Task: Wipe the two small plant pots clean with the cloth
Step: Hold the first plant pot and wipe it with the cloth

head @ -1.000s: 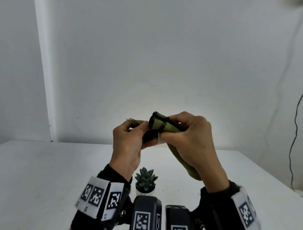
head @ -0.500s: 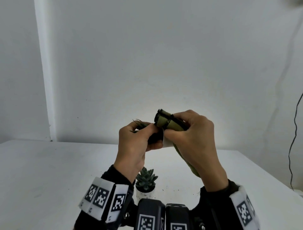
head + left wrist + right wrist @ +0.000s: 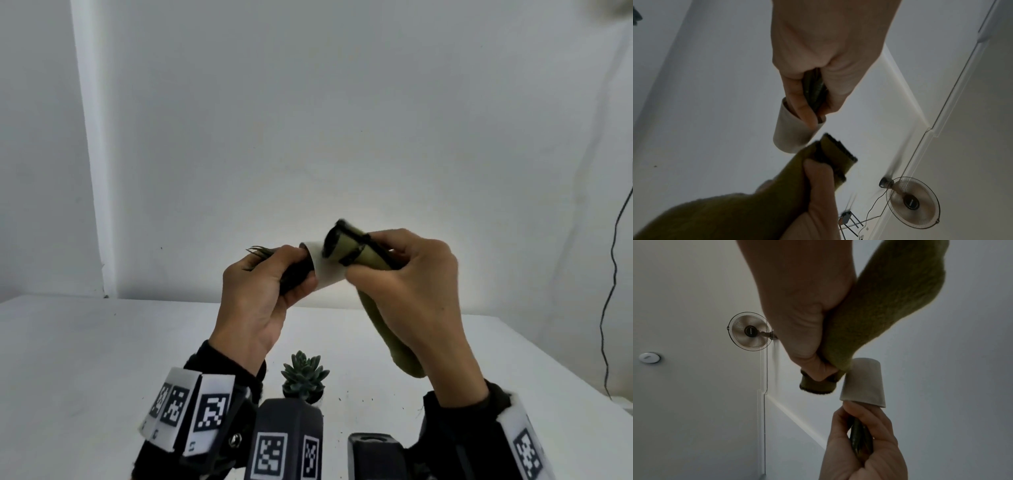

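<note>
My left hand (image 3: 294, 274) holds a small white pot (image 3: 325, 270) up in the air, tipped on its side. Its fingers are curled round the dark plant leaves (image 3: 813, 91) at the pot's mouth. My right hand (image 3: 363, 267) grips a folded olive-green cloth (image 3: 390, 335) and presses its black-edged end against the pot's base end (image 3: 863, 381). The rest of the cloth (image 3: 890, 296) hangs below the right palm. A second pot with a green succulent (image 3: 303, 378) stands on the white table (image 3: 85, 359) below my hands, its pot mostly hidden by the wrist gear.
A white wall rises behind the table. A black cable (image 3: 613, 274) hangs at the right edge. Small soil crumbs (image 3: 363, 399) lie near the succulent. A wall fan (image 3: 750, 331) shows high up in the wrist views.
The cloth's end has shifted along the pot, and more of the pot's white side shows now. Both hands stay raised, with only small movement.
</note>
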`<state>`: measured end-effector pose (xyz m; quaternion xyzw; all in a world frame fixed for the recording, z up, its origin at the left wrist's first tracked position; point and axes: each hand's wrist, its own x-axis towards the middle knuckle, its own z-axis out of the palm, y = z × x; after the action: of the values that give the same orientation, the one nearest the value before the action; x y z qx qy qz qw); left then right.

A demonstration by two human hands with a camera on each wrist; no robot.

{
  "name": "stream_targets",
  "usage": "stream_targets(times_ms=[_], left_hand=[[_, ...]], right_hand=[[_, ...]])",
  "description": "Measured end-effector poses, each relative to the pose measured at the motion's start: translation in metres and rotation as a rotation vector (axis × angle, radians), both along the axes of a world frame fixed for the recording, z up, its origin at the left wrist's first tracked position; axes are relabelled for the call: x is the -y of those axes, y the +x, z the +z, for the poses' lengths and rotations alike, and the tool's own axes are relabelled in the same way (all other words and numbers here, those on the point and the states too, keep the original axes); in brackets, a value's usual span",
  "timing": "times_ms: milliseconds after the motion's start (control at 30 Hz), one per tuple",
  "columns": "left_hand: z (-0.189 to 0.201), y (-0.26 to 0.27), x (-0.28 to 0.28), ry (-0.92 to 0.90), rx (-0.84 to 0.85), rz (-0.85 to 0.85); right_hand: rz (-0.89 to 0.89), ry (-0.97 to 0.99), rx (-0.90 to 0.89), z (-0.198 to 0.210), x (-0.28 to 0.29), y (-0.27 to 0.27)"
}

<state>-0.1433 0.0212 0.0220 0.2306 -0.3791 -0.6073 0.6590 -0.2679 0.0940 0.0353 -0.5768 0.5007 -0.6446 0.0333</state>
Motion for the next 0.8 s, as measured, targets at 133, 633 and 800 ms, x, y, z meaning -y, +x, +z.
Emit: stream_targets(times_ms=[133, 633, 800], left_hand=[[-0.001, 0.003, 0.001, -0.017, 0.035, 0.018], [0.002, 0.005, 0.002, 0.076, -0.04, -0.01], [0.008, 0.016, 0.007, 0.08, -0.172, -0.021]], right_hand=[[-0.098, -0.082, 0.056, 0.003, -0.001, -0.008], [-0.013, 0.034, -0.181, -0.013, 0.019, 0.003], [0.062, 0.035, -0.066, -0.012, 0.016, 0.006]])
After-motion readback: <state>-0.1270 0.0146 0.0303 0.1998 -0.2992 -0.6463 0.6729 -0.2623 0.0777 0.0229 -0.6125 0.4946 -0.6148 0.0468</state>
